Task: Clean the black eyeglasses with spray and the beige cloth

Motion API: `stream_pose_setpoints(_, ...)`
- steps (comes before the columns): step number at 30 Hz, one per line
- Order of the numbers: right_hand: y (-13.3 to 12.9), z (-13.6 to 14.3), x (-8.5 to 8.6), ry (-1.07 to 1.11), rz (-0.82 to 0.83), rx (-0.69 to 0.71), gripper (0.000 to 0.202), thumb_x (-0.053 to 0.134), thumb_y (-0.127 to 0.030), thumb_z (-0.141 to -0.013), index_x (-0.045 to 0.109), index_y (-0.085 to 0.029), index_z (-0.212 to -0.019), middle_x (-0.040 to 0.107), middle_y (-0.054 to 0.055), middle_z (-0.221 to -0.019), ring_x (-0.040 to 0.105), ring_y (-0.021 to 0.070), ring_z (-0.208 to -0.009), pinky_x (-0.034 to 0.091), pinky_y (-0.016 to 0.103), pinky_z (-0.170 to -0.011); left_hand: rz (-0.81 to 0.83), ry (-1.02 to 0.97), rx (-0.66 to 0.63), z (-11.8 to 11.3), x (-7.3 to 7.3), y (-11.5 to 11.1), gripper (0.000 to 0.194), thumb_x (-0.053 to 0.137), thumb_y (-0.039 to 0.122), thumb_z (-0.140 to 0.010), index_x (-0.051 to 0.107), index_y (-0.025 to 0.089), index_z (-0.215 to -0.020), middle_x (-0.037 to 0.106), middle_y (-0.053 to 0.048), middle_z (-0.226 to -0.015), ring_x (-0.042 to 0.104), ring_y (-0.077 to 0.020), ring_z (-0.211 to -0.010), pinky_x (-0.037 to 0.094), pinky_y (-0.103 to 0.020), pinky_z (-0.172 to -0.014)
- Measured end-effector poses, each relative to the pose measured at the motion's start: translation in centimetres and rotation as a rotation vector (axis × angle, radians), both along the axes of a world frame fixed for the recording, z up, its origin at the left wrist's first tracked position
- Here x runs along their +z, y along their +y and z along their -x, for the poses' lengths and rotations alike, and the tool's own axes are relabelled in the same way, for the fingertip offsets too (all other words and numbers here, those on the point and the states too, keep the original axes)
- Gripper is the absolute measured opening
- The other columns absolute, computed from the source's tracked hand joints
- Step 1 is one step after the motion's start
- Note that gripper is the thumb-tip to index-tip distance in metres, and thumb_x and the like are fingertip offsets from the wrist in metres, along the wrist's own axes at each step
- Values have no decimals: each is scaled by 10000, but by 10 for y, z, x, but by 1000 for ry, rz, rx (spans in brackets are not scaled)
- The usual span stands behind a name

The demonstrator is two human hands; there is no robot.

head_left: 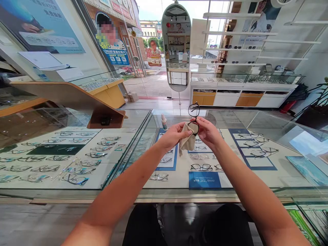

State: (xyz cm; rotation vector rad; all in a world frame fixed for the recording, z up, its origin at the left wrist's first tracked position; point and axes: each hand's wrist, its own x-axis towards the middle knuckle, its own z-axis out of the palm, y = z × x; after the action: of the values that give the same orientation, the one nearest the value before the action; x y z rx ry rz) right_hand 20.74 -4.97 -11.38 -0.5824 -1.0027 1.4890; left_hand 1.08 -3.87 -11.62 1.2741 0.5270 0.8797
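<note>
Dark round-rimmed glasses [194, 110] are held upright on their side above the glass counter, one lens over the other. My left hand [175, 135] pinches a beige cloth [187, 144] against the lower lens. On the right, my right hand [207, 131] has its fingers closed on the frame near the bridge and lower rim. A small white bottle [164, 122] stands on the counter just left of and beyond my hands.
Under the glass top of the counter [194, 195] lie several rows of glasses and a blue card [204, 180]. A brown wooden stand [106, 119] rises at left. An oval mirror [176, 48] is farther back.
</note>
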Motion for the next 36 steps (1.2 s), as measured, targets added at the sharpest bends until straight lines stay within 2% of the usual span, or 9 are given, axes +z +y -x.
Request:
stream_pose_setpoints(5, 1, 1, 1, 34, 12, -13, 395, 1062, -471, -677, 824, -224, -872, 755, 34, -1055, 642, 178, -928, 527, 258, -800, 75, -44, 31, -2, -2, -1, 609, 1133, 407, -699, 816, 180, -1167, 774, -58, -1061, 691, -205, -974, 558, -295, -872)
stream_pose_setpoints(13, 0, 3, 2, 61, 10, -3, 445, 1088, -478, -647, 837, -212, -900, 744, 36, -983, 627, 159, -863, 516, 234, -720, 65, -90, 61, -9, 0, -5, 632, 1138, 362, -677, 764, 167, -1147, 766, -35, -975, 715, -186, -884, 570, -280, -816)
stream_pose_setpoints(19, 1, 2, 1, 70, 22, -7, 461, 1087, -471, -647, 812, -203, -902, 734, 29, -958, 607, 140, -785, 459, 232, -609, -36, -34, 70, -12, -4, -5, 585, 1103, 436, -712, 782, 168, -1122, 769, -43, -972, 714, -213, -937, 565, -292, -852)
stream_pose_setpoints(30, -6, 9, 4, 82, 57, -7, 487, 1109, -475, -605, 782, -207, -847, 703, 20, -906, 553, 125, -725, 438, 220, -567, -129, 17, 193, -16, -8, -12, 591, 1094, 462, -709, 805, 162, -1129, 792, -81, -986, 746, -270, -921, 588, -356, -841)
stream_pose_setpoints(36, -8, 15, 2, 80, 80, -16, 514, 1106, -489, -612, 770, -206, -880, 698, 10, -928, 507, 101, -692, 374, 211, -532, -148, -22, 296, -22, -11, -16, 606, 1094, 500, -696, 817, 161, -1116, 793, -72, -985, 723, -240, -887, 563, -315, -797)
